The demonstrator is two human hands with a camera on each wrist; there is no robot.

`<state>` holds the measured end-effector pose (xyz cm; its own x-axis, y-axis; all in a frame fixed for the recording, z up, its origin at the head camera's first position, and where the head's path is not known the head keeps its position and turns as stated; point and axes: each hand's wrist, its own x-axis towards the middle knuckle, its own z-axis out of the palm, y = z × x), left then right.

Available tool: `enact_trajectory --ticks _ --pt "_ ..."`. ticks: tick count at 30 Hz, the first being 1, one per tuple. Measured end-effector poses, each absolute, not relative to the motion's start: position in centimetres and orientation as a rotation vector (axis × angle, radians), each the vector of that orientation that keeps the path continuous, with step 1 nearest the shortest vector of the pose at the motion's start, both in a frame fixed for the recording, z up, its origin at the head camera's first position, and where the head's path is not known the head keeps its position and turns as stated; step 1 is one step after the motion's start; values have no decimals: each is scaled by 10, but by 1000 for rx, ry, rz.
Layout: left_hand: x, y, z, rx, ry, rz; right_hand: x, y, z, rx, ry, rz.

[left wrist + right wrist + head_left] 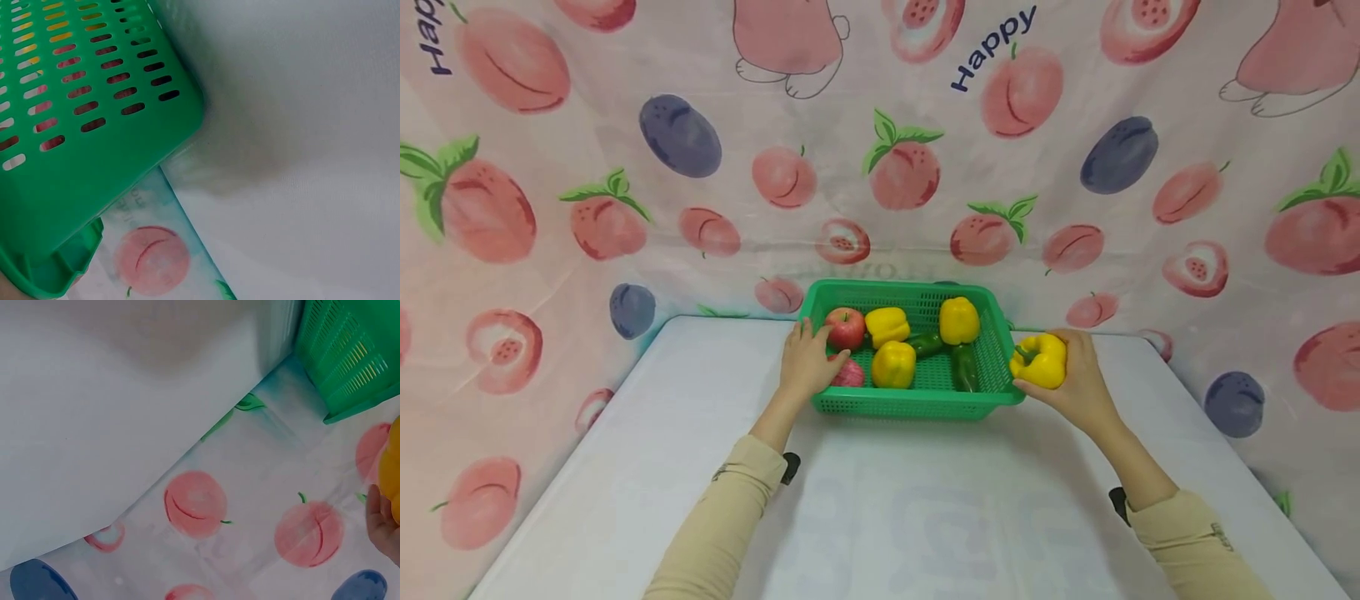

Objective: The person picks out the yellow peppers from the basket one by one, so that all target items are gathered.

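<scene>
A yellow bell pepper [1047,363] is held in my right hand [1084,385], just beside the right rim of the green basket [910,407]. The right wrist view catches only part of that pepper [390,470] and some fingers [380,524]. My left hand [805,363] rests over the basket's left rim, fingers spread, thumb reaching inside above a pinkish-red round fruit [850,375]. Close to its index finger lies a red apple [846,330]. Also in the basket are yellow bell peppers [893,365] and dark green elongated vegetables [965,368].
The basket stands at the back of a white-covered table [917,500]. Right behind it hangs a fruit-printed cloth [842,125], which also runs along both sides. In the left wrist view, the basket's slotted wall [100,169] fills the upper left.
</scene>
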<state>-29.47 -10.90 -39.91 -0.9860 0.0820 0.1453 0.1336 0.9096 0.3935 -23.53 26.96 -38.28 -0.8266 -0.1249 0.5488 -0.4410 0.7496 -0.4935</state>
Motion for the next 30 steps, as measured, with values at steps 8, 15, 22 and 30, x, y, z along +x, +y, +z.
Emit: enact_trajectory --ticks 8,15,22,30 --pt "-297 -109 -395 -240 -3009 -564 -234 273 -385 208 -2485 996" --pt "-298 -112 -396 -267 -3046 -627 -234 277 -387 195 -2459 1115" --pt "-297 -116 -392 -312 -3034 -735 -233 281 -389 176 -2567 1115" --pt "-294 -119 -391 -335 -3078 -615 -236 284 -391 139 -2596 1155"
